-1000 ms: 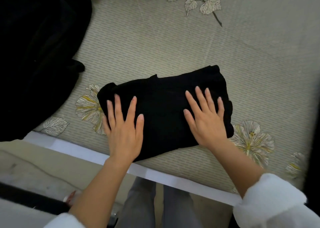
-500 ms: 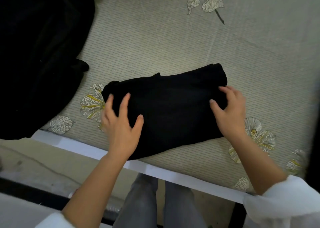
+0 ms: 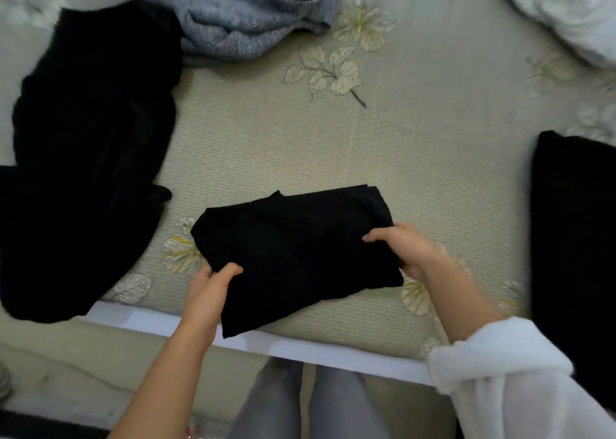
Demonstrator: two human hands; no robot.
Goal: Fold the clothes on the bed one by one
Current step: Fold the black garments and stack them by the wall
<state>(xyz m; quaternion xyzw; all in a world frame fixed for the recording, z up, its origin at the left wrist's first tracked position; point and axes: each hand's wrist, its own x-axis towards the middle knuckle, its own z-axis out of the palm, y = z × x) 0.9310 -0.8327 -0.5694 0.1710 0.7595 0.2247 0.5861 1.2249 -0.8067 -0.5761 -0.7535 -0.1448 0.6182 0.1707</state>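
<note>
The folded black garment sits near the front edge of the bed. The left hand grips its near-left corner, thumb on top. The right hand grips its right edge. A black clothing pile lies to the left.

From here I see a fluffy white fleece sleeve on the person's right arm, its cuff bunched into a thick, soft roll partway along the forearm. The left forearm is bare as far as my view reaches. The left hand and right hand are bare too. Lower down are two legs in plain grey trousers of smooth cloth, with a narrow gap between them.
</note>
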